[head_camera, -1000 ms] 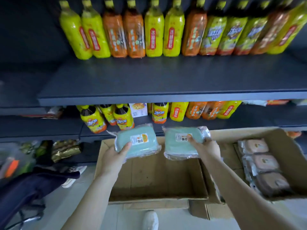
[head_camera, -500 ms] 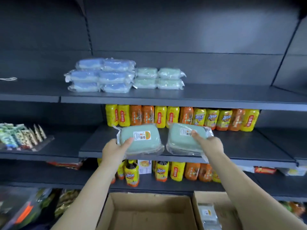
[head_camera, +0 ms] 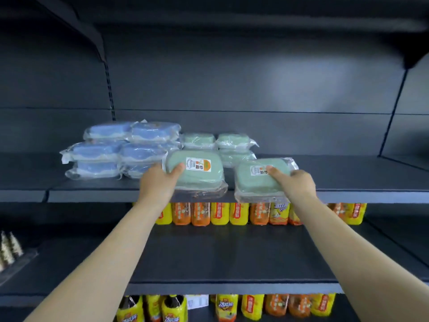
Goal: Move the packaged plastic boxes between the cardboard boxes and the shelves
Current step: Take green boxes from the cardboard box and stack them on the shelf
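On the upper shelf (head_camera: 348, 177), a large stack of packaged boxes (head_camera: 116, 151) stands just left of a smaller stack (head_camera: 234, 145). Before them at frame centre are a left package (head_camera: 199, 180) and a right package (head_camera: 255, 184). Bottles (head_camera: 220, 213) line the shelf beneath.

Dim, soft-focus, glare patch above, edges warped.

six blue packaged boxes (head_camera: 148, 151), six green packaged boxes (head_camera: 202, 180), two grips (head_camera: 160, 182) (head_camera: 299, 184)

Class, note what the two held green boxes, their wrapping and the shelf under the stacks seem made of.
Left green box and right green box: probably matte plastic, smooth moulded corners. Wrapping: clear glossy film, crinkled, catching light. Shelf: likely painted metal, thin flat dark-grey edge.
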